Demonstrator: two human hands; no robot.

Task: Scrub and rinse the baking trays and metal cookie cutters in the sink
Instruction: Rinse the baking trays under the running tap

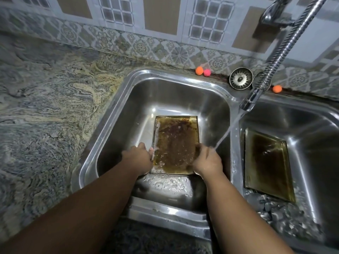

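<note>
A rectangular baking tray (176, 143), stained brown and wet with bubbles, sits in the left sink basin (128, 110). My left hand (138, 158) grips its near left edge. At the near right edge, my right hand (207, 160) holds the tray too. Water streams from the flexible tap spout (247, 104) down onto my right hand. A second stained tray (267, 165) leans in the right sink basin (321, 125). Several small metal pieces (275, 213), blurred, lie at the near end of the right basin; I cannot tell whether they are cookie cutters.
A marbled stone counter (45, 107) stretches to the left of the sink. On the back ledge stand a metal drain strainer (240, 78) and small orange (199, 70), pink (207, 72) and orange (277, 88) balls. A tiled wall (146, 24) rises behind.
</note>
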